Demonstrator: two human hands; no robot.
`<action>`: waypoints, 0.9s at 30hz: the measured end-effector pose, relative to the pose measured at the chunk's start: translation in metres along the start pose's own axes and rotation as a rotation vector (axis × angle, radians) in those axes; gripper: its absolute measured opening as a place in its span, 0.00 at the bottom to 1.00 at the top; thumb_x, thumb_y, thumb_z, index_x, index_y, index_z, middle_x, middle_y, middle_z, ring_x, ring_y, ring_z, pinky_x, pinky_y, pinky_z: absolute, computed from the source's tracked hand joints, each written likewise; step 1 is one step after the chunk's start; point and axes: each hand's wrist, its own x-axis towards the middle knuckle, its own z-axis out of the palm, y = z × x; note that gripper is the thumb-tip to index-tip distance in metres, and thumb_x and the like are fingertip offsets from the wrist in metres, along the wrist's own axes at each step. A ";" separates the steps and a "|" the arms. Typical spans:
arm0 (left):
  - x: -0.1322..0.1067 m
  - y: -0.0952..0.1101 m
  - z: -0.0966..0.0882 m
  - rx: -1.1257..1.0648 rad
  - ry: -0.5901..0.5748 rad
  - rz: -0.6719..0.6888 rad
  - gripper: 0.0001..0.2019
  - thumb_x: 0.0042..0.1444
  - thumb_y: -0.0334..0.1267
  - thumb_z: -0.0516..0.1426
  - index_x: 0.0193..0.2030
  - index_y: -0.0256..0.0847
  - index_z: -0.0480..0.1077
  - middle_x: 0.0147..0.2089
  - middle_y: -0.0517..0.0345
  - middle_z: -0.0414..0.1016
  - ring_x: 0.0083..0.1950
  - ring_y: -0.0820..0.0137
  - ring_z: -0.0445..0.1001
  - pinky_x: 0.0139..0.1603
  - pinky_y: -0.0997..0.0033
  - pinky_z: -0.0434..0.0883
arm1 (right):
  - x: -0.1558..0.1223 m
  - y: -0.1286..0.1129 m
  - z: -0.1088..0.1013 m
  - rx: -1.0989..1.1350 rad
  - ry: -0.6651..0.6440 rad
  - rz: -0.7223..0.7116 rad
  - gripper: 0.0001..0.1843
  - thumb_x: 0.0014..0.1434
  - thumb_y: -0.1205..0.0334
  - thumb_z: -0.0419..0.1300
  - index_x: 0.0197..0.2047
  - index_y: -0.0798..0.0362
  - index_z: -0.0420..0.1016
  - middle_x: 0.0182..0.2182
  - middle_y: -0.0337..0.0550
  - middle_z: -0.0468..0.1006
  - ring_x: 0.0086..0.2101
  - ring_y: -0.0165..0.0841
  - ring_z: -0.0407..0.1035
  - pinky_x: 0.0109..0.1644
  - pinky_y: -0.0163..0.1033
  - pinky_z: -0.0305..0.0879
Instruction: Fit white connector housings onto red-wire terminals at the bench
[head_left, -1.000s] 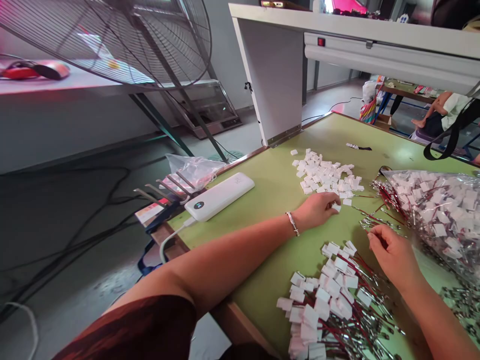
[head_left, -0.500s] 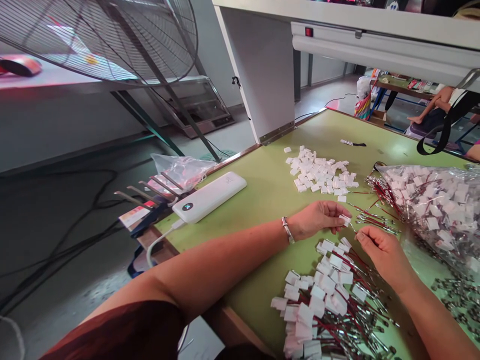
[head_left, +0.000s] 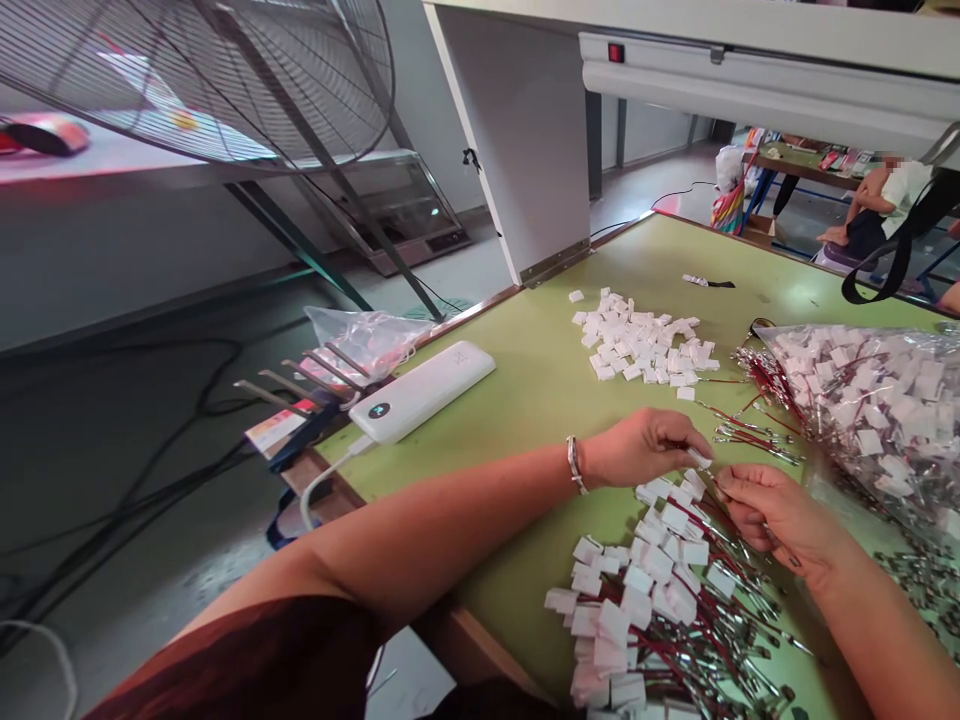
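Observation:
Between thumb and fingers, my left hand (head_left: 649, 445) pinches a small white plastic connector housing (head_left: 699, 458). Close on its right, my right hand (head_left: 772, 505) is closed on a thin wire with a metal terminal (head_left: 716, 478), whose tip points at the housing; whether the two touch I cannot tell. Below both hands lies a heap of white housings with red wires attached (head_left: 652, 570), their metal ends toward the right. Farther back is a pile of loose white housings (head_left: 637, 340). A few red wires with metal terminals (head_left: 754, 435) lie just beyond my right hand.
A clear plastic bag of wired housings (head_left: 885, 400) sits at the right, with loose metal terminals (head_left: 919, 590) nearer me. A white power bank (head_left: 424, 392) with a cable lies by the table's left edge. A large fan (head_left: 225, 80) stands at left. Another person (head_left: 874, 205) sits in the background.
My left hand has turned, its fingers now reaching over the housing. My right hand has shifted slightly, with more of its curled fingers showing. The heaps are unchanged.

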 end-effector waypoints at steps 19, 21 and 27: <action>0.018 -0.022 -0.016 0.680 -0.006 0.112 0.20 0.65 0.40 0.52 0.62 0.38 0.64 0.65 0.44 0.64 0.67 0.60 0.58 0.66 0.56 0.59 | 0.001 -0.002 0.010 -0.818 0.219 -0.561 0.15 0.61 0.56 0.52 0.25 0.51 0.70 0.21 0.35 0.69 0.24 0.29 0.62 0.29 0.34 0.56; 0.022 -0.031 -0.020 0.916 -0.057 0.057 0.22 0.67 0.42 0.48 0.65 0.37 0.60 0.70 0.46 0.54 0.73 0.58 0.46 0.70 0.51 0.50 | 0.002 -0.005 0.005 -0.915 0.212 -0.634 0.15 0.61 0.58 0.52 0.26 0.50 0.74 0.26 0.38 0.74 0.28 0.30 0.67 0.32 0.35 0.61; 0.020 -0.048 -0.020 1.004 0.055 0.114 0.12 0.64 0.34 0.51 0.47 0.40 0.75 0.55 0.55 0.76 0.64 0.61 0.63 0.65 0.58 0.59 | 0.031 0.003 -0.042 -1.188 0.789 -0.759 0.16 0.62 0.60 0.50 0.47 0.53 0.76 0.46 0.50 0.77 0.41 0.40 0.72 0.44 0.43 0.66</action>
